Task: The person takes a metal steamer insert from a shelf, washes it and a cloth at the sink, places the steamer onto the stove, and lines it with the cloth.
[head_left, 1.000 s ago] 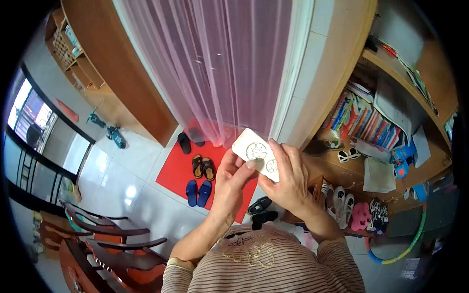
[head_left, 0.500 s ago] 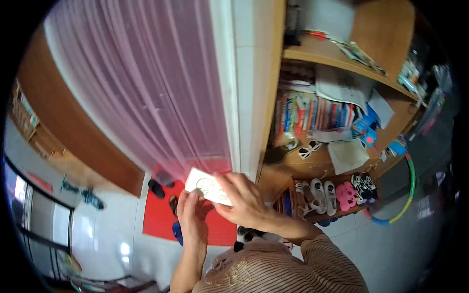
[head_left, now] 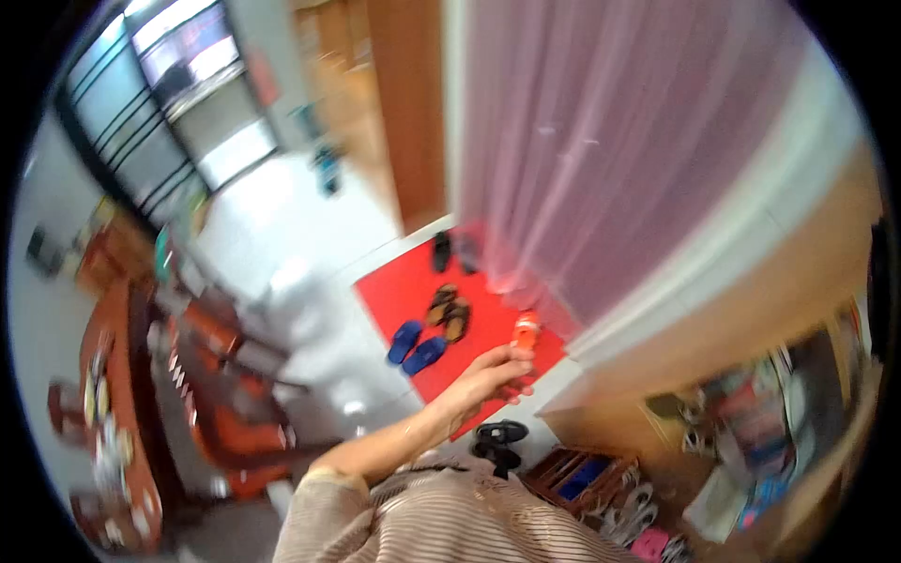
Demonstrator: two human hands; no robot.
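Observation:
My left hand (head_left: 496, 377) is stretched out over the red mat (head_left: 389, 286), its fingers loosely curled and blurred. A small orange and white item (head_left: 526, 330) shows right at its fingertips; whether the hand holds it or it lies on the mat beyond, I cannot tell. My right hand is out of view, and so is the white card. Blue slippers (head_left: 424, 356), brown sandals (head_left: 456, 320) and dark slippers (head_left: 442, 251) lie on the mat to the left of my hand.
A sheer purple curtain (head_left: 601, 159) hangs beyond the mat. Black shoes (head_left: 500, 432) stand near my body. At lower right are a wooden shoe rack (head_left: 563, 469) and a cluttered shelf (head_left: 666, 427). Red wooden chairs (head_left: 230, 460) stand at left.
The view has swung left and is blurred. The white card, held in both hands before, has gone from view with my right hand. The orange item now shows by my left fingertips.

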